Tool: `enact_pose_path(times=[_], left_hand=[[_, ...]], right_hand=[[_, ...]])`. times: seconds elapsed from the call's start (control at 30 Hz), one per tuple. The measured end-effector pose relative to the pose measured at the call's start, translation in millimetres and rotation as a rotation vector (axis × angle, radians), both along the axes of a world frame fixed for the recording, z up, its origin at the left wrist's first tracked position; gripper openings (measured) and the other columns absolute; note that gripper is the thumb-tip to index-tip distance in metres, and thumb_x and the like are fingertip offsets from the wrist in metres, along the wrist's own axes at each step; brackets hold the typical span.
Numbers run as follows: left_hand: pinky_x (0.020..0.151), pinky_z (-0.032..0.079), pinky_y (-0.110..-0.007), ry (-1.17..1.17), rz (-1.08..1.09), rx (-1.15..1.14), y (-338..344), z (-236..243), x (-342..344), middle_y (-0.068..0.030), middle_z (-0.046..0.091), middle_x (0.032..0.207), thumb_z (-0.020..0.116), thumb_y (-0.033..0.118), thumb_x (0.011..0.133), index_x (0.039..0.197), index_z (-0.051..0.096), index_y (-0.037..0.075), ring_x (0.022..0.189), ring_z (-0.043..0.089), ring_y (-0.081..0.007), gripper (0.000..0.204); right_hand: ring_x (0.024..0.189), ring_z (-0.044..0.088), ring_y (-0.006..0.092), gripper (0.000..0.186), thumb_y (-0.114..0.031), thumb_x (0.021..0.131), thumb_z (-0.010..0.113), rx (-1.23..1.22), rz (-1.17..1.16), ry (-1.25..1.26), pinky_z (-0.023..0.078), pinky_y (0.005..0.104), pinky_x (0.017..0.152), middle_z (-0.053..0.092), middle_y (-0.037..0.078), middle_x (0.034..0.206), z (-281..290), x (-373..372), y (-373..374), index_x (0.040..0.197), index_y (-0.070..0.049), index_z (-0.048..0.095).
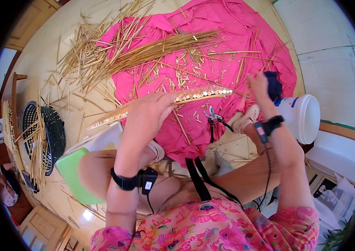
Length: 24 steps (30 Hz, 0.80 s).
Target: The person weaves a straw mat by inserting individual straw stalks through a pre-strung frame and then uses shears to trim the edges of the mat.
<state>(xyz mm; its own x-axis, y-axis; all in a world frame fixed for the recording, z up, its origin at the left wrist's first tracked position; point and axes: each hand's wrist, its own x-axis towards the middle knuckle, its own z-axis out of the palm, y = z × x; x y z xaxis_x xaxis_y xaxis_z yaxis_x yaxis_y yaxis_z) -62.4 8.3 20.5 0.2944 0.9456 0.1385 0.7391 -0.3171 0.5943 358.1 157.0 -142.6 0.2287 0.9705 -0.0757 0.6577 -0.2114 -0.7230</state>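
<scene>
My left hand (146, 119) grips a long, pale straw strip (202, 94) with a row of short, round cut ends along it, slanting from lower left to upper right. My right hand (257, 88) is raised just beyond the strip's right end, its fingers blurred, so whether they hold a thin straw there is unclear. Pruning shears (214, 119) with dark handles lie below the strip on a pink cloth (269, 62), among scattered cut bits. A long bundle of straw stalks (160, 46) lies across the cloth's upper part.
Loose stalks (77, 58) spread at upper left. A dark perforated basket (54, 138) holding stalks stands left, beside a green-and-white plastic object (71, 175). A white bucket (307, 119) and dark cloth (272, 83) are right. My sandalled feet (246, 121) rest by the cloth. Another person (8, 192) shows far left.
</scene>
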Motion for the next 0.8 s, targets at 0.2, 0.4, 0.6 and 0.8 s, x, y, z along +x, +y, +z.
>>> enact_pose_path(times=[0.2, 0.4, 0.6, 0.8], left_hand=[[0.078, 0.053, -0.046, 0.161, -0.168, -0.071, -1, -26, 27, -0.0104, 0.07, 0.098, 0.066, 0.019, 0.089, 0.113, 0.065, 0.011, 0.093, 0.066, -0.0337, 0.025], [0.077, 0.052, -0.046, 0.182, -0.213, -0.105, 8, -39, 42, -0.012, 0.068, 0.095, 0.065, 0.021, 0.09, 0.114, 0.065, 0.012, 0.091, 0.065, -0.0353, 0.026], [0.077, 0.053, -0.044, 0.181, -0.223, -0.184, 19, -36, 45, -0.0124, 0.068, 0.098, 0.067, 0.02, 0.088, 0.11, 0.067, 0.01, 0.094, 0.065, -0.0341, 0.023], [0.076, 0.053, -0.042, 0.021, -0.218, -0.184, 11, -33, 53, -0.0125, 0.069, 0.095, 0.074, 0.02, 0.084, 0.105, 0.069, 0.007, 0.089, 0.066, -0.0337, 0.025]], right_hand=[[0.083, 0.071, 0.0164, 0.026, -0.011, 0.097, 0.066, -0.19, 0.324, 0.787, 0.052, 0.0217, 0.067, 0.071, 0.005, 0.088, 198, 5, -41, 0.121, -0.001, 0.061], [0.089, 0.069, 0.0168, 0.016, -0.01, 0.103, 0.054, -0.177, 0.348, 1.052, 0.054, 0.0274, 0.078, 0.072, 0.008, 0.095, 223, -99, -102, 0.114, 0.0, 0.061], [0.091, 0.068, 0.0141, 0.021, -0.012, 0.105, 0.053, -0.089, 0.603, 0.744, 0.054, 0.0278, 0.076, 0.072, 0.011, 0.096, 182, -91, -108, 0.114, 0.003, 0.065], [0.087, 0.065, 0.0103, 0.015, -0.008, 0.102, 0.056, -0.162, 0.607, 0.691, 0.053, 0.0255, 0.079, 0.066, 0.004, 0.094, 162, -92, -109, 0.109, 0.003, 0.065]])
